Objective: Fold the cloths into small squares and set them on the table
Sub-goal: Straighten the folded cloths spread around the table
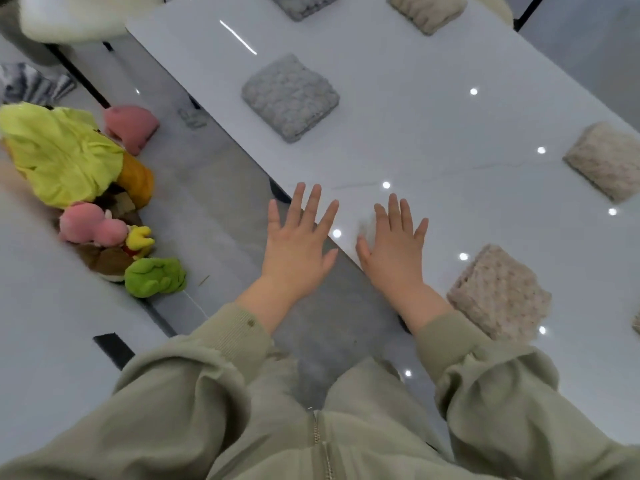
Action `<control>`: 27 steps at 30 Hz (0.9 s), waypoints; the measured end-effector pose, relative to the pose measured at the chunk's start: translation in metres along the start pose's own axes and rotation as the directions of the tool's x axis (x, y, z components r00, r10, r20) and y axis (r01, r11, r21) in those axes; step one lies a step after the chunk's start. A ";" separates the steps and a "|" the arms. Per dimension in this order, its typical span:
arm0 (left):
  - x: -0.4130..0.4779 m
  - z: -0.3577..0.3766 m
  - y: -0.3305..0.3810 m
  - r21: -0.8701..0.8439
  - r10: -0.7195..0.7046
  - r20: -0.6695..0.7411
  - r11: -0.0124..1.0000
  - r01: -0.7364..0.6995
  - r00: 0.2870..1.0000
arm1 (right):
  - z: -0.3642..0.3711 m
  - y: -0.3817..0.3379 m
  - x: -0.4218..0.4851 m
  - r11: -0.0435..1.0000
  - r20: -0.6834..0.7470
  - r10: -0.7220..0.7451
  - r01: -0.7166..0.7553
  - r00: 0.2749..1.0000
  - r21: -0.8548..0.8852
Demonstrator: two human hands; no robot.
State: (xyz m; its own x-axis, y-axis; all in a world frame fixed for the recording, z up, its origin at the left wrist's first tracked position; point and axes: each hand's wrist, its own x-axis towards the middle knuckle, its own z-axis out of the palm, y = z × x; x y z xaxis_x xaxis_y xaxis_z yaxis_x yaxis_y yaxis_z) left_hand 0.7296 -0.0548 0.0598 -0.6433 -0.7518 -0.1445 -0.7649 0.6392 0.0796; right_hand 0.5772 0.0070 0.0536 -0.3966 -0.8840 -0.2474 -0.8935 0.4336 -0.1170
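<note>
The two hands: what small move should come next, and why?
Probably turn to look for another unfolded cloth. Both left hand and right hand are open and empty, and every cloth in view, like the grey cloth and nearest beige cloth, already lies folded on the table.

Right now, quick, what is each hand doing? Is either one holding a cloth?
Left hand: open, fingers spread, holding nothing.
Right hand: open, fingers spread, holding nothing.

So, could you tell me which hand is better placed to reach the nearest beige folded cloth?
Probably the right hand: it is open beside that beige cloth, while the left hand is farther off, over the table edge.
</note>
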 end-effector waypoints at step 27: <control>0.231 -0.024 -0.141 -0.030 0.589 0.112 0.807 -0.589 0.801 | -0.012 -0.097 0.154 0.798 -0.010 0.502 -0.459 0.865 0.390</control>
State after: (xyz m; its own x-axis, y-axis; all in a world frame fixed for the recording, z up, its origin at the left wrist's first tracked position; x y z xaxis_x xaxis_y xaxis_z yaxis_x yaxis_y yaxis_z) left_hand 0.6880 -0.3225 0.0393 -0.9616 -0.2076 -0.1794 -0.2394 0.9543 0.1789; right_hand 0.5999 -0.1737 0.0387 -0.7937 -0.5484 -0.2632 -0.4489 0.8201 -0.3549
